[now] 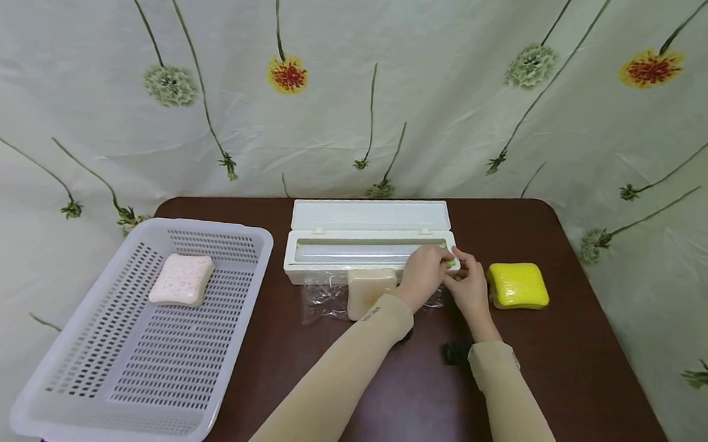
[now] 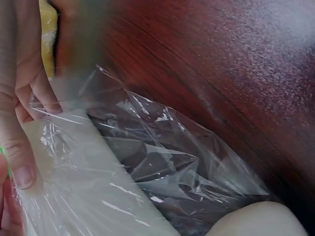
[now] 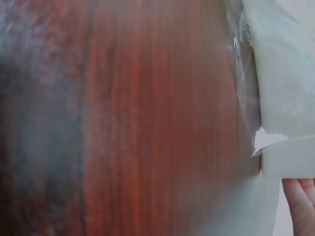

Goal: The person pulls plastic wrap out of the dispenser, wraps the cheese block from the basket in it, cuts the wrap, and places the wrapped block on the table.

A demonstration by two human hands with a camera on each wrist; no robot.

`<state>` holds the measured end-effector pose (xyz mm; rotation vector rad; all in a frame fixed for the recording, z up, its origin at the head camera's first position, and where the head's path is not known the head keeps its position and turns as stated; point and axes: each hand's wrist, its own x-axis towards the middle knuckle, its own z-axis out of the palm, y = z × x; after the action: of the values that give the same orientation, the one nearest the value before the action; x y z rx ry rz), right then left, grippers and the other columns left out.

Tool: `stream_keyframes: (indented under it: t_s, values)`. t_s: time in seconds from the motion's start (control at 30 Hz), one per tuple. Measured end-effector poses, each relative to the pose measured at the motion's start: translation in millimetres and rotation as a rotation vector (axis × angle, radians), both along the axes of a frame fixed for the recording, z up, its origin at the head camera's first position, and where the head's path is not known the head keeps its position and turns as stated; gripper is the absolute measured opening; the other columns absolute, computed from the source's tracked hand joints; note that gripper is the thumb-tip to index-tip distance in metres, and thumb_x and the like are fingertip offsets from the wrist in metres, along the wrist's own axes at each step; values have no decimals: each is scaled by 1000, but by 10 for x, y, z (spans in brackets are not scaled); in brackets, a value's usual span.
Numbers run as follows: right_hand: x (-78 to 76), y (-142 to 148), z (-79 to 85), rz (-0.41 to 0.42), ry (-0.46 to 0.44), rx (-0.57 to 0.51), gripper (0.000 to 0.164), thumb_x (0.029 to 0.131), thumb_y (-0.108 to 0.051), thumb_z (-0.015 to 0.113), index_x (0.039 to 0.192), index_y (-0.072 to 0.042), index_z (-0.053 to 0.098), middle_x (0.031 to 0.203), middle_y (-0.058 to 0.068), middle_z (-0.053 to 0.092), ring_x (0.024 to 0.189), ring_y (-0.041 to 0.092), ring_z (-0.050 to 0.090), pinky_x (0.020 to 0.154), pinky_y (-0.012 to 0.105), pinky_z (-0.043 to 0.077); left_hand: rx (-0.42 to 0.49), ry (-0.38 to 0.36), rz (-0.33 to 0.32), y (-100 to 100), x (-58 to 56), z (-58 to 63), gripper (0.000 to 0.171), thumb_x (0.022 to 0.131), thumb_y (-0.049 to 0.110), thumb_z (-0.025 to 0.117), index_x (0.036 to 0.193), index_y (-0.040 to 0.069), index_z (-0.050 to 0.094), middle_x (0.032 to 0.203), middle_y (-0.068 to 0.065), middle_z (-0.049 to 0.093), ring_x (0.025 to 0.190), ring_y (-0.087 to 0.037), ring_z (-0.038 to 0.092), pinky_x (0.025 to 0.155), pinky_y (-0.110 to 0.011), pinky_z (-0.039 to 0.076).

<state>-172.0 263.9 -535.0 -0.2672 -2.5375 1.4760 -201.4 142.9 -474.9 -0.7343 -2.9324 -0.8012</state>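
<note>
A white cling film dispenser (image 1: pixel 292 261) stands at the back of the table, its lid (image 1: pixel 369 215) tipped open and a film roll (image 1: pixel 352 253) inside. My left hand (image 1: pixel 423 274) reaches to its right end, fingers curled, pinching at a small green slider (image 1: pixel 452 261). Beside it, my right hand (image 1: pixel 470 289) grips the dispenser's right end; in the right wrist view its fingers (image 3: pixel 297 204) touch the end wall. Clear cling film (image 2: pixel 162 147) hangs over the dispenser's front onto the table. A cream soap bar (image 1: pixel 369 292) overlaps the film in front of the dispenser.
A white plastic basket (image 1: pixel 241 336) stands on the left with a speckled pale soap bar (image 1: pixel 181 279) inside. To the right of my hands lies a yellow wrapped soap bar (image 1: pixel 518 285). A flowered cloth (image 1: pixel 336 124) hangs behind the dark table (image 1: pixel 569 400).
</note>
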Motion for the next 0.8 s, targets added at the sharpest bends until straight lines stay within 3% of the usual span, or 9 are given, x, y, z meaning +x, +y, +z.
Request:
stream_keyframes:
  t_s: [0.1, 0.3, 0.47, 0.8]
  values:
    - [-5, -12, -1, 2, 1, -3, 58, 88, -11, 74, 141, -7, 50, 122, 21, 50, 101, 33, 57, 77, 12, 43, -24, 32, 13, -5, -2, -8, 18, 94, 15, 67, 109, 15, 77, 108, 1, 74, 102, -16, 67, 87, -25, 54]
    - [-8, -2, -11, 6, -4, 4, 58, 87, -12, 76, 140, -8, 51, 118, 22, 49, 100, 36, 59, 71, 4, 40, -76, 29, 47, -8, 17, 34, 15, 94, 17, 68, 106, 18, 78, 106, 2, 74, 104, -16, 63, 87, -25, 54]
    - [-6, 2, -3, 5, -3, 13, 58, 86, -13, 77, 138, -7, 52, 116, 21, 50, 98, 35, 61, 71, 6, 44, -80, 23, 32, -58, 16, 81, 15, 93, 16, 69, 104, 17, 78, 105, 2, 74, 103, -16, 66, 87, -24, 54]
    - [-25, 16, -9, 22, 13, -21, 63, 83, -17, 79, 138, -4, 52, 122, 23, 48, 96, 32, 59, 70, 1, 43, -91, -46, 24, -373, -65, 175, 14, 91, 11, 70, 101, 15, 78, 101, 2, 76, 97, -17, 70, 85, -27, 56]
